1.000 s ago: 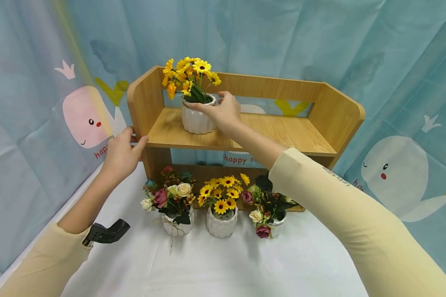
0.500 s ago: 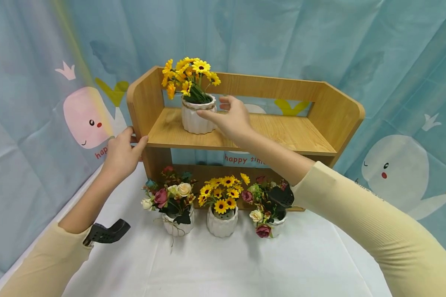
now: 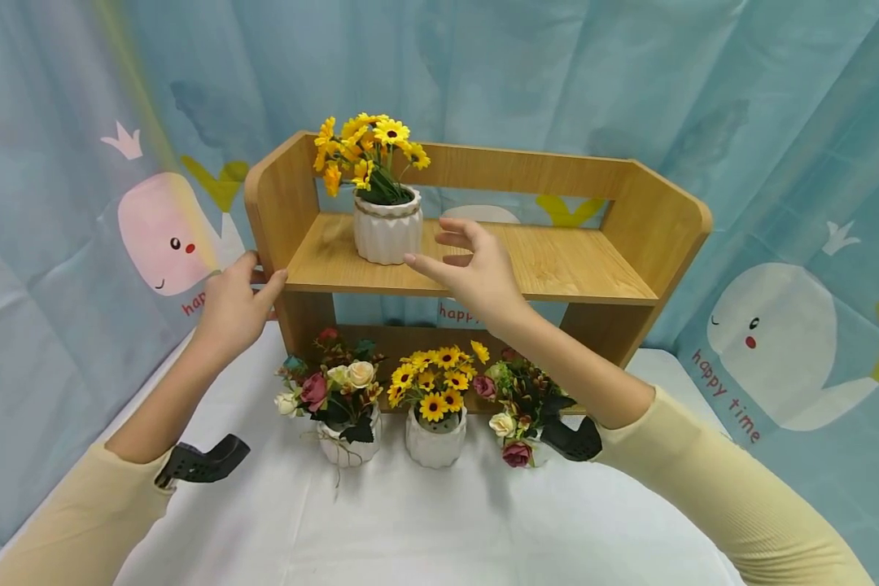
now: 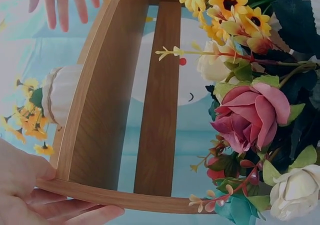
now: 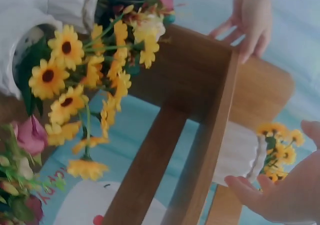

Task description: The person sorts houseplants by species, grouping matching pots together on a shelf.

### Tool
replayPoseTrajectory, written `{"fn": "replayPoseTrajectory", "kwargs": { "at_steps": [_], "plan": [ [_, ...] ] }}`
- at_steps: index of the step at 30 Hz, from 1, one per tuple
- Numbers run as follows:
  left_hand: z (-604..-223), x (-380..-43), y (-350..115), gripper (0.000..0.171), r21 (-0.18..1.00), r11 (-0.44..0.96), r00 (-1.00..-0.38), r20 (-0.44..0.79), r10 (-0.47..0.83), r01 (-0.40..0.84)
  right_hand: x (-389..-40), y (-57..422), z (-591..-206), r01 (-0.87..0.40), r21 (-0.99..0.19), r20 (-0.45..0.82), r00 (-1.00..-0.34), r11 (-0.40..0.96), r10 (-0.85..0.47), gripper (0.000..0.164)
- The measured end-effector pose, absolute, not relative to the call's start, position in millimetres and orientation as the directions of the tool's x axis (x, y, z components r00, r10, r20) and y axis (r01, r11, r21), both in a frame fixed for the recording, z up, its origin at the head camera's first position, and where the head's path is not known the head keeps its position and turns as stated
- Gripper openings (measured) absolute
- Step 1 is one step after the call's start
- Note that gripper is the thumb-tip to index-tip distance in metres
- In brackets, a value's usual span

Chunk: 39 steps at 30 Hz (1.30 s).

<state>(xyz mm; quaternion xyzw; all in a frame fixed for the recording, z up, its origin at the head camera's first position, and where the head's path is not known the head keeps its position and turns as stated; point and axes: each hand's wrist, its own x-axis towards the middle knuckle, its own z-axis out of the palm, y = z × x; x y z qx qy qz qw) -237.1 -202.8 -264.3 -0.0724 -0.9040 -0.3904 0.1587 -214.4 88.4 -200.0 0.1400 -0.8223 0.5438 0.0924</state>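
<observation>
A white ribbed pot point(image 3: 388, 234) of yellow daisies point(image 3: 369, 148) stands upright on the upper board of a wooden shelf point(image 3: 557, 264), near its left end. To the right of that pot is my right hand point(image 3: 483, 277), fingers spread and thumb apart, with nothing in it and a gap to the pot. My left hand point(image 3: 238, 305) grips the shelf's left side panel at the level of the upper board. In the left wrist view the thumb lies on the board's edge and the fingers point(image 4: 95, 216) run along the outside of the panel.
In front of the lower tier stand a rose pot point(image 3: 347, 439) at left, a sunflower pot point(image 3: 436, 439) in the middle and another rose pot point(image 3: 535, 448) at right. They are on a white tablecloth point(image 3: 381, 529). A blue printed curtain point(image 3: 527, 73) hangs behind.
My right hand has let go of the daisy pot and drawn back to the right and down. The pot stays on the upper board. My left hand keeps its hold.
</observation>
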Motion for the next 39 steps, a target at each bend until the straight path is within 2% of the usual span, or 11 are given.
{"fn": "replayPoseTrajectory", "kwargs": {
  "at_steps": [9,17,28,39],
  "plan": [
    [-263.5,-237.0,-204.0,0.047,0.677,0.692,-0.941,0.339,0.01,0.251,-205.6,97.1,-225.9,-0.379,-0.816,0.367,-0.923,0.437,-0.116,0.072],
    [-262.5,-234.9,-203.4,0.048,0.674,0.694,-0.941,0.338,0.013,0.252,-190.0,100.6,-248.0,-0.488,-0.754,0.489,-0.864,0.439,-0.121,0.068],
    [-262.7,-234.1,-201.6,0.049,0.673,0.696,-0.941,0.337,0.013,0.251,-166.0,104.0,-289.5,-0.544,-0.667,0.571,-0.812,0.509,-0.118,0.071],
    [-261.8,-233.9,-202.6,0.052,0.678,0.694,-0.948,0.316,0.022,0.242,-142.0,107.3,-324.4,-0.509,-0.675,0.572,-0.818,0.535,-0.057,0.063]
  ]
}}
